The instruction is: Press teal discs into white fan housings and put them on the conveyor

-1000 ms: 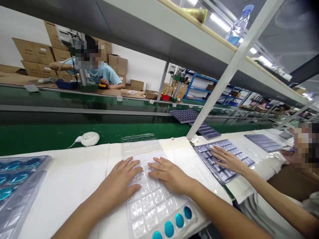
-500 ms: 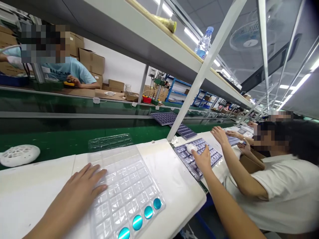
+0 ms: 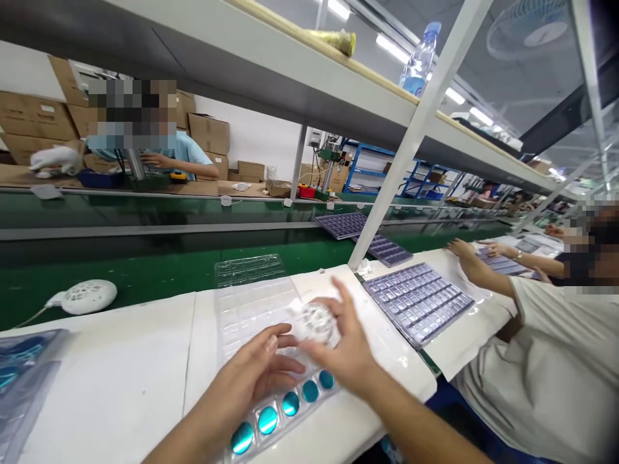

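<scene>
Well, a white perforated puck [image 3: 315, 323] between two hands

Past the hands runs a green conveyor belt [image 3: 159, 274]; under them lies a clear blister tray [image 3: 251, 316] on a white bench [image 3: 116, 374], teal discs [image 3: 290, 404] filling its near end. The right hand [image 3: 343, 361] curves spread fingers around the puck; the left hand [image 3: 256, 367] curls just beside it, contact unclear.

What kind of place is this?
Probably a factory assembly line: a green conveyor belt, a co-worker seated along the bench, purple-grey blister trays laid out on it, and cardboard cartons stacked behind.
</scene>
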The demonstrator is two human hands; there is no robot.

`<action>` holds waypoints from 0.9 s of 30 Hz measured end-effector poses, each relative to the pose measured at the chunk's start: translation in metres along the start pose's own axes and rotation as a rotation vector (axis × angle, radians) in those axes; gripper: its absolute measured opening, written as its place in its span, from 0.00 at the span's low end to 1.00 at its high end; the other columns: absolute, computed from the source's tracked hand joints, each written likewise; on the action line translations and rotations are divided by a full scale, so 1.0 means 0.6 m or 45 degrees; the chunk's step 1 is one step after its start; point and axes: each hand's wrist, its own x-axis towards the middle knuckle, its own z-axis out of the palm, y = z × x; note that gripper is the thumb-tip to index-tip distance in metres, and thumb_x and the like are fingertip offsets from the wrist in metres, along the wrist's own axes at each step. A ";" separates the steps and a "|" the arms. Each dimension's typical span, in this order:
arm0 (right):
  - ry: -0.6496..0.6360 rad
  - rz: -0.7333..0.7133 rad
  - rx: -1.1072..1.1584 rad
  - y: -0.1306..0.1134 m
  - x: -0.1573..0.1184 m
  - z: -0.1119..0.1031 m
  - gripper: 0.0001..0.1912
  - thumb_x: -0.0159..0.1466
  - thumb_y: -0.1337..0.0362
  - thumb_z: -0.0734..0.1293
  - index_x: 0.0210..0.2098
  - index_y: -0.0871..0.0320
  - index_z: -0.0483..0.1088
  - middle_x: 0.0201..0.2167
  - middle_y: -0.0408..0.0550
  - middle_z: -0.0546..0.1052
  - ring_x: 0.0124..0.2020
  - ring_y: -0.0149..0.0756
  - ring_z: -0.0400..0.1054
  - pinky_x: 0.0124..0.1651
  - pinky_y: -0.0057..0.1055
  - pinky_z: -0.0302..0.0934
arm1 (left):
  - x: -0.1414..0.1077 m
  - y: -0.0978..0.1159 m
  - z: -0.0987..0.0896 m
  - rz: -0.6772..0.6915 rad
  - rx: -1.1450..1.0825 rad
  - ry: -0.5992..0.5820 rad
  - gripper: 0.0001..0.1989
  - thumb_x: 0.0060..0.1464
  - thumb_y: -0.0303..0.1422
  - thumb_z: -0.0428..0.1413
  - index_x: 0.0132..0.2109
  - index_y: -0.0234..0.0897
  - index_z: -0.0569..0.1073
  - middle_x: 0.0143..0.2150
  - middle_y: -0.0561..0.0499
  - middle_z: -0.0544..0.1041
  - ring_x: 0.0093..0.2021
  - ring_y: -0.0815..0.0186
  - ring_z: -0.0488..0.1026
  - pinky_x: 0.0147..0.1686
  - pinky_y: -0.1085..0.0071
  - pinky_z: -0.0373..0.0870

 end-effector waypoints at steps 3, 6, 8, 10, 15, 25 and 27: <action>-0.050 -0.086 -0.110 -0.035 -0.027 0.064 0.52 0.54 0.59 0.75 0.70 0.50 0.44 0.55 0.53 0.70 0.52 0.47 0.69 0.52 0.42 0.66 | -0.001 0.004 0.009 -0.161 -0.674 -0.085 0.16 0.63 0.41 0.52 0.52 0.38 0.73 0.40 0.44 0.79 0.36 0.60 0.77 0.36 0.64 0.76; 0.049 -0.048 -0.442 -0.038 -0.037 0.036 0.22 0.65 0.61 0.65 0.58 0.57 0.64 0.46 0.53 0.74 0.47 0.43 0.69 0.49 0.39 0.64 | 0.009 0.005 -0.009 -0.171 -0.806 0.019 0.10 0.63 0.38 0.53 0.44 0.36 0.75 0.32 0.47 0.77 0.28 0.65 0.73 0.28 0.71 0.73; -0.109 0.111 -0.758 -0.028 -0.046 0.000 0.11 0.68 0.66 0.58 0.42 0.57 0.71 0.38 0.50 0.75 0.40 0.41 0.71 0.44 0.36 0.63 | 0.014 0.005 -0.020 -0.161 -0.799 0.066 0.12 0.63 0.40 0.52 0.43 0.37 0.74 0.31 0.47 0.76 0.29 0.64 0.73 0.27 0.71 0.72; -0.324 0.282 -1.006 -0.015 -0.058 -0.024 0.11 0.67 0.69 0.59 0.34 0.57 0.72 0.35 0.51 0.76 0.38 0.43 0.72 0.41 0.37 0.62 | 0.013 0.005 -0.023 -0.163 -0.799 0.099 0.13 0.63 0.42 0.52 0.44 0.38 0.74 0.30 0.48 0.76 0.27 0.65 0.72 0.26 0.72 0.71; -0.448 0.414 -1.134 0.006 -0.071 -0.023 0.06 0.62 0.70 0.63 0.37 0.59 0.72 0.39 0.57 0.78 0.40 0.51 0.72 0.39 0.38 0.59 | 0.006 0.003 -0.013 -0.164 -0.764 0.104 0.20 0.60 0.49 0.53 0.41 0.35 0.74 0.25 0.48 0.75 0.21 0.70 0.64 0.22 0.74 0.66; -0.432 0.272 0.041 -0.072 -0.049 -0.013 0.07 0.66 0.61 0.64 0.33 0.54 0.62 0.25 0.38 0.66 0.27 0.31 0.59 0.30 0.26 0.54 | -0.006 0.010 0.001 -0.071 -0.516 0.160 0.21 0.57 0.50 0.57 0.50 0.41 0.71 0.26 0.54 0.72 0.23 0.69 0.64 0.21 0.76 0.61; -0.376 0.205 0.134 -0.083 -0.045 0.015 0.05 0.66 0.62 0.65 0.35 0.54 0.64 0.25 0.38 0.67 0.27 0.30 0.61 0.30 0.26 0.55 | -0.010 0.012 0.004 -0.076 -0.460 0.165 0.25 0.57 0.50 0.57 0.55 0.41 0.69 0.27 0.54 0.71 0.25 0.69 0.64 0.22 0.75 0.61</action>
